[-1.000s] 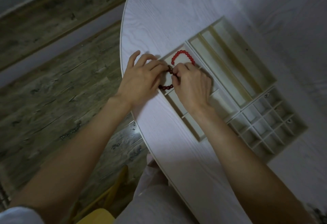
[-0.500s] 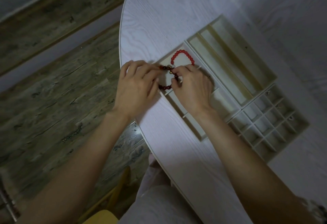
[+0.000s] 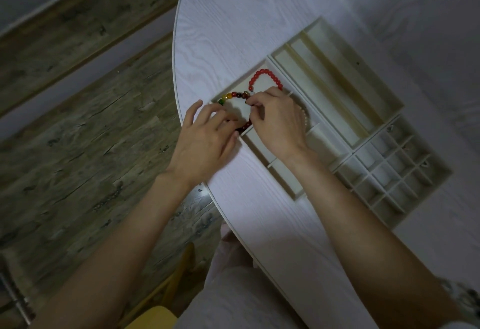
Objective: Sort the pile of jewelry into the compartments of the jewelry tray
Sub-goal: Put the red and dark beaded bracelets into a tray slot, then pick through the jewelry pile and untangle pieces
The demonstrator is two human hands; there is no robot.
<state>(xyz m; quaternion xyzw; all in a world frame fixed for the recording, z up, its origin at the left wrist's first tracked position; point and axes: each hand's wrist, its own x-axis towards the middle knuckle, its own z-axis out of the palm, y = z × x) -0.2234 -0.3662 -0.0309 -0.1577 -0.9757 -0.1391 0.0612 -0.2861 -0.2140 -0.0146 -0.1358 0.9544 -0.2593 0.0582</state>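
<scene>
My right hand (image 3: 279, 120) pinches the multicolored bead bracelet (image 3: 235, 96), my left hand (image 3: 205, 136) seemingly steadying its near side, spreading it in the jewelry tray (image 3: 345, 146)'s corner compartment nearest the desk (image 3: 233, 16) edge, beside the red bracelet (image 3: 265, 76).

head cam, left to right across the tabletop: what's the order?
left hand → multicolor bracelet → right hand → long slots of the tray → small grid compartments. The red bracelet sits above the right hand, so its place in the order is unclear.
</scene>
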